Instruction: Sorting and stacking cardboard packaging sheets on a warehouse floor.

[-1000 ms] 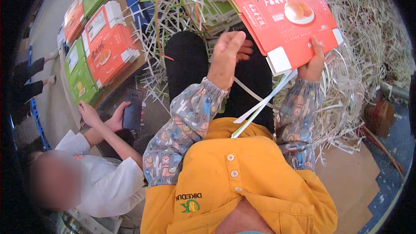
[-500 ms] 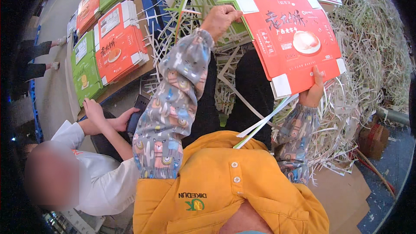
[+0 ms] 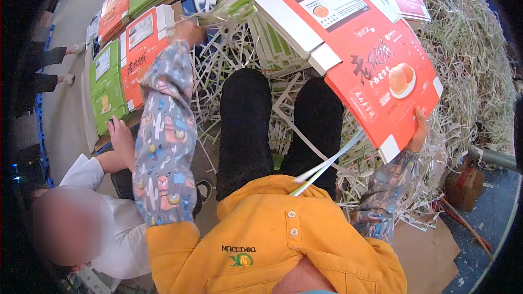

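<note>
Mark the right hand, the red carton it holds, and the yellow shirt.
Right hand [image 3: 418, 134]: head view, hand's middle.
Red carton [image 3: 363, 53]: head view, printed red panel.
Yellow shirt [image 3: 256, 218]: head view, front.

The blue floor shows on the near side of a heap of paper strips. On it, close beside the heap, rest a brown carton and a flat cardboard sheet, which the heap's loose ends partly overlie. Well to the heap's left, a brown board carries two red stacks and two green stacks of flat printed boxes.
</note>
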Demonstrator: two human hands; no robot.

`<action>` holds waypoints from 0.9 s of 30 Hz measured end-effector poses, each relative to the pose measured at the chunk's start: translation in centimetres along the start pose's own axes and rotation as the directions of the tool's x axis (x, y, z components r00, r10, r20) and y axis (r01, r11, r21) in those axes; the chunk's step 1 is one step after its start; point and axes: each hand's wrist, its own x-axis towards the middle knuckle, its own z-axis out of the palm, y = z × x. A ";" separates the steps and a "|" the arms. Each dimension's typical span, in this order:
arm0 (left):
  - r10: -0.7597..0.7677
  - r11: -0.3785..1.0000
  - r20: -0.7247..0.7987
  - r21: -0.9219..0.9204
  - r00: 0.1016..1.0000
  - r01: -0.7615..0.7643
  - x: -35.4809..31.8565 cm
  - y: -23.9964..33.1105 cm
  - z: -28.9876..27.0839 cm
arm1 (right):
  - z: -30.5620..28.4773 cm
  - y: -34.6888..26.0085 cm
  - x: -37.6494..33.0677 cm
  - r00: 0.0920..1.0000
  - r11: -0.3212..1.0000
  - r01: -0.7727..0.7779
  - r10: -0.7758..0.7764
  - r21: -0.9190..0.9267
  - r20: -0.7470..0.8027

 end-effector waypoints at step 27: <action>0.697 0.717 -0.437 0.419 0.568 -0.557 2.9 14.0 -1.7 | -1.4 0.8 -0.8 0.995 0.992 -0.041 0.031 -0.116 -0.091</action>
